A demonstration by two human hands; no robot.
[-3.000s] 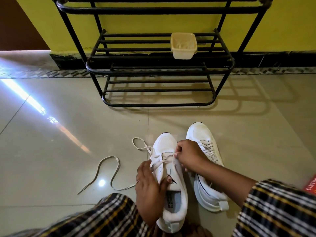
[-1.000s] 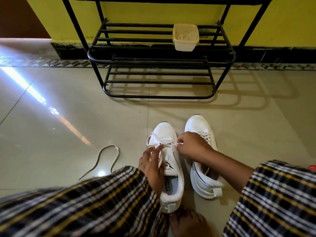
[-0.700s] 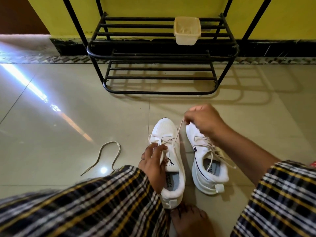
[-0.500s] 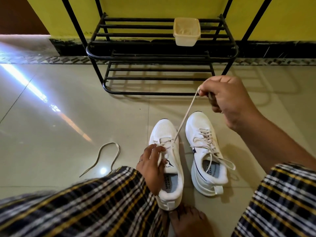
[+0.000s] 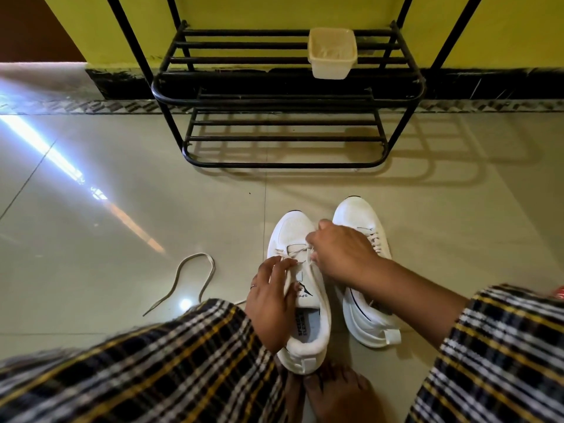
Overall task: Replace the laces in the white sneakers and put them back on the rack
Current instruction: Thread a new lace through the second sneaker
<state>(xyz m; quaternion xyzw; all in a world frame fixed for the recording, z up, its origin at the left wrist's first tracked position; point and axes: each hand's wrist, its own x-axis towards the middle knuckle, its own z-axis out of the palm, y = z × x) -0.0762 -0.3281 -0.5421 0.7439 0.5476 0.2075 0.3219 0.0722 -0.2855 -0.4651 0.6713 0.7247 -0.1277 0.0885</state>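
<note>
Gripping the smooth white left shoe (image 5: pixel 297 239) at its tongue, the left hand (image 5: pixel 270 303) steadies it; the right hand (image 5: pixel 341 254) pinches the flat woven lace (image 5: pixel 294 250), fingers curled.

Glossy beige tiled floor (image 5: pixel 122 209). Two white sneakers (image 5: pixel 300 288) stand at five o'clock, a loose lace (image 5: pixel 189 279) at seven, a black metal rack (image 5: pixel 283 117) at twelve.
</note>
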